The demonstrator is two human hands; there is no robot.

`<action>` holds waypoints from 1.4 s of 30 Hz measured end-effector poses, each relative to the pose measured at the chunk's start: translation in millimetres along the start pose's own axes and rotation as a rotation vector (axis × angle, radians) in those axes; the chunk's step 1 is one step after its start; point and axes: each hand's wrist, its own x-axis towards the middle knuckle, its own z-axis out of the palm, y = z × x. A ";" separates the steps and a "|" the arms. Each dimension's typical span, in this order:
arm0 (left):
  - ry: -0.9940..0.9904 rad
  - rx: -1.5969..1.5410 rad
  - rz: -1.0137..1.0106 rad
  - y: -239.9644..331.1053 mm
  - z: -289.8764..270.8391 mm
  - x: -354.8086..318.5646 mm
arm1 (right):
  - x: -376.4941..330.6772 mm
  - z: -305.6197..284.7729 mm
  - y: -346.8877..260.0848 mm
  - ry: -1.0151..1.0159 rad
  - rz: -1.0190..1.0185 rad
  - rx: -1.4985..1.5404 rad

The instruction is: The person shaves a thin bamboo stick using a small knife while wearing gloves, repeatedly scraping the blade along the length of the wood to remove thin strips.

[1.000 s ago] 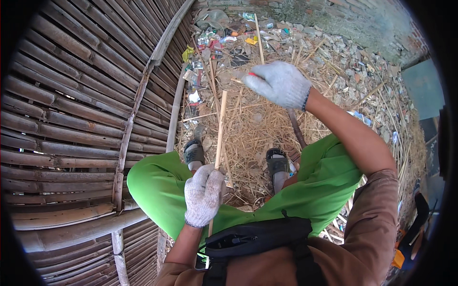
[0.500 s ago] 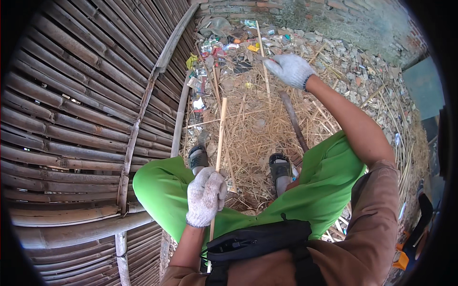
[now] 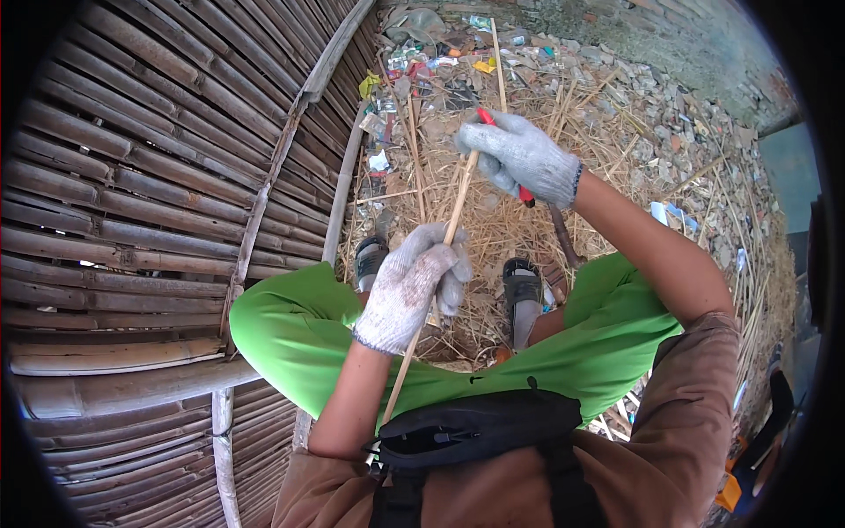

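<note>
My left hand (image 3: 412, 286), in a grey knit glove, grips a thin bamboo strip (image 3: 455, 220) at its middle, above my green-trousered knees. The strip runs from my lap up and away toward my right hand. My right hand (image 3: 521, 158), also gloved, is closed around a tool with a red handle (image 3: 525, 195) and rests against the upper part of the strip. A second long thin strip (image 3: 498, 62) stretches away behind that hand over the straw. The tool's blade is hidden by the glove.
A large curved bamboo lattice wall (image 3: 150, 202) fills the left side. Dry straw and bamboo offcuts (image 3: 607, 132) cover the ground, with plastic litter (image 3: 422, 53) at the far end. My sandalled feet (image 3: 524, 286) rest on the straw. A black bag (image 3: 475, 427) hangs at my waist.
My right hand has come back from the far reach toward me and now meets the strip with the red-handled tool. My left hand has raised and tilted the strip.
</note>
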 end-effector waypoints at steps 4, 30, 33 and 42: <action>-0.084 -0.058 -0.046 -18.1 11.5 31.0 | -4.6 -18.5 34.1 0.181 0.009 -0.086; 0.242 0.770 0.317 -107.8 -41.2 35.3 | 1.2 32.8 89.8 -0.063 -0.236 -1.160; 0.250 0.739 0.296 -103.2 -45.8 32.4 | 13.7 27.8 94.6 0.009 -0.218 -1.188; 0.265 0.546 0.087 -109.9 -64.3 13.0 | 33.6 -86.9 78.5 0.384 0.011 -1.047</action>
